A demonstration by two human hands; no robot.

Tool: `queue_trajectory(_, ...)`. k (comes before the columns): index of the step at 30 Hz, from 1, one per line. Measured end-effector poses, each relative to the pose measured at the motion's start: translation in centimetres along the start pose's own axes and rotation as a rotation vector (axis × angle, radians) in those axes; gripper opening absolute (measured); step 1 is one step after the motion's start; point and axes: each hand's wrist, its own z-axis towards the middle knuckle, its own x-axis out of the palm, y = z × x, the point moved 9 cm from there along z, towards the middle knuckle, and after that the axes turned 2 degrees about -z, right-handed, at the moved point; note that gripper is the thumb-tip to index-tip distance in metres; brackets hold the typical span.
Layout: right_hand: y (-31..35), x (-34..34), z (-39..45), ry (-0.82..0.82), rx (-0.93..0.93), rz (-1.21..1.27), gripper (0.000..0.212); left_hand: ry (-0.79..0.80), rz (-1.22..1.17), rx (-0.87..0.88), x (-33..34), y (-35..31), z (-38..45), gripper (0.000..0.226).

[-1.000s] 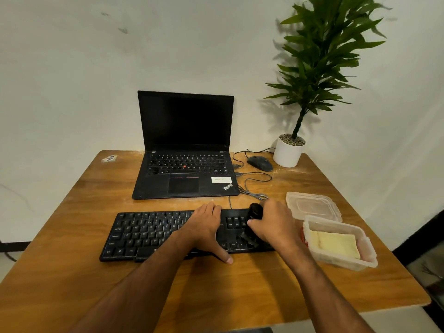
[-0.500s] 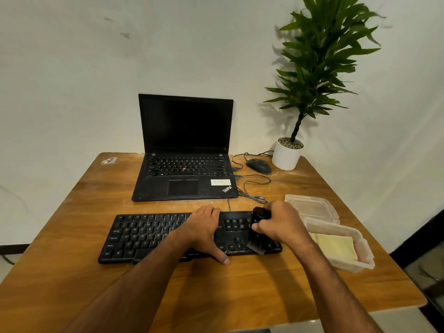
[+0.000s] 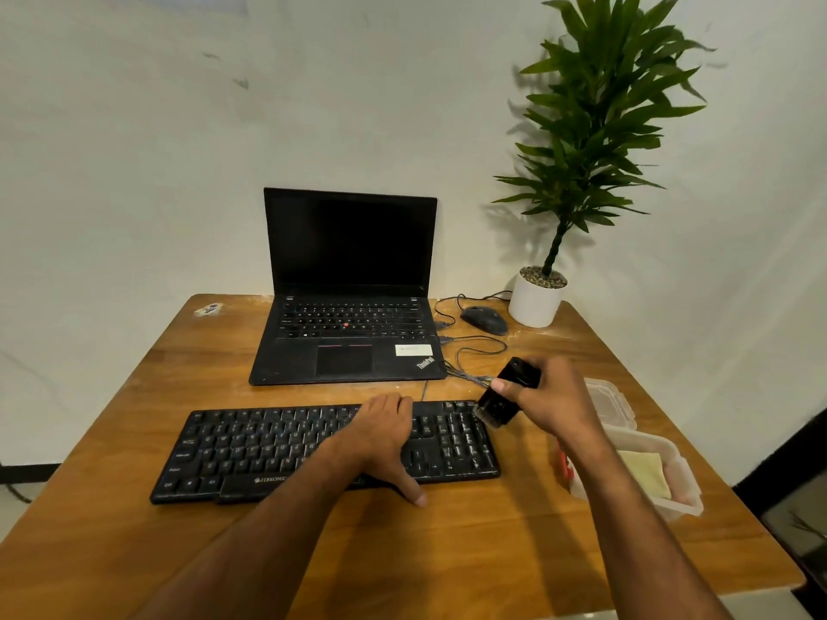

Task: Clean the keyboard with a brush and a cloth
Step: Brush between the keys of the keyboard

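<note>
Right hand (image 3: 552,402) grip clamped on small black plastic brush (image 3: 503,398), bristles at flat black keyboard's (image 3: 286,445) 2 o'clock corner; left hand (image 3: 385,434) flat, fingers apart, on keys.

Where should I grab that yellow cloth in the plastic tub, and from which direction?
Pinch the yellow cloth near its middle, coming straight down from above. It lies flat inside the open tub, whose walls block any sideways approach. The right hand is nearest, but it grips the brush, so that likely goes down first; the left hand rests on the keyboard.
</note>
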Motion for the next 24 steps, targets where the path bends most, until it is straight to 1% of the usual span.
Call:
queue_trajectory(4, 1.2, 2.4, 1.2, 0.04, -0.03, -0.041, 0.035, -0.057, -0.062, -0.012, 0.0, -0.5, 0.7, 0.142)
queue_trajectory(7, 3.0, 4.8, 1.6, 0.059, -0.12, -0.058, 0.03, -0.054, -0.048, -0.024, 0.1, -0.1, 0.8, 0.147)
queue_trajectory(10, 3.8, 7.4, 1.3, 0.101, -0.189, -0.133, 0.029, -0.055, -0.039, -0.029, 0.0, -0.1, 0.9, 0.144)
queue_trajectory(14, 2.0, 6.4, 2.3, 0.078, -0.127, -0.312, 0.021, -0.054, -0.053, -0.02, 0.1, -0.1, 1.0, 0.146)
queue_trajectory(16, 1.4, 4.4, 3.2, 0.011, -0.088, -0.421, 0.016, -0.051, -0.063, -0.018, 0.2, 0.0, 1.1, 0.147)
queue_trajectory(18, 1.5, 3.5, 3.6, -0.019, -0.082, -0.374, 0.019, -0.041, -0.059, -0.021, 0.3, 0.1, 1.1, 0.148)
queue_trajectory(21, 3.0, 5.4, 2.7, 0.086, -0.126, -0.234, 0.026, -0.055, -0.041, -0.022, 0.2, 0.0, 1.2, 0.146)
queue_trajectory(23, 3.6, 6.9, 2.0, 0.138, -0.156, -0.234, 0.029, -0.072, -0.042, -0.021, 0.1, -0.1, 1.2, 0.143)
queue_trajectory(24, 3.4, 7.1, 2.0, 0.13, -0.149, -0.248, 0.031, -0.073, -0.044, -0.02, 0.1, -0.1, 1.1, 0.143)
